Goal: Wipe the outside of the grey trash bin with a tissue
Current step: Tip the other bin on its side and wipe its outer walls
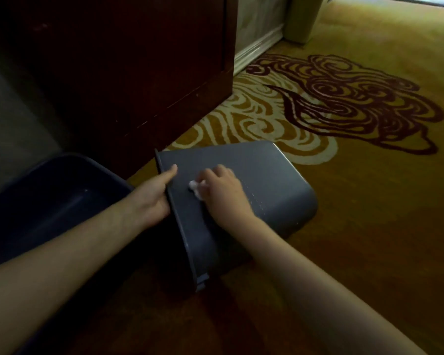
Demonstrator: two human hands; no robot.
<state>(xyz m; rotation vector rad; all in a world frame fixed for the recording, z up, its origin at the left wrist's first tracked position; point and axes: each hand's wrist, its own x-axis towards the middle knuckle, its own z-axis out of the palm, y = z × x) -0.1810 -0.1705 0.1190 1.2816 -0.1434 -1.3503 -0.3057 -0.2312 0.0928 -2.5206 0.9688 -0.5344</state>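
A grey trash bin [241, 190] lies on its side on the patterned carpet [356, 188], its open mouth towards the person. A dark wooden cabinet [128, 67] stands just behind it, and a second, darker bin [49, 201] sits at the left, partly cut off. The left hand [151, 196] grips the rim, fingers hidden inside. The right hand [223, 193] presses one crumpled white tissue [195, 188] against the bin's upper side.
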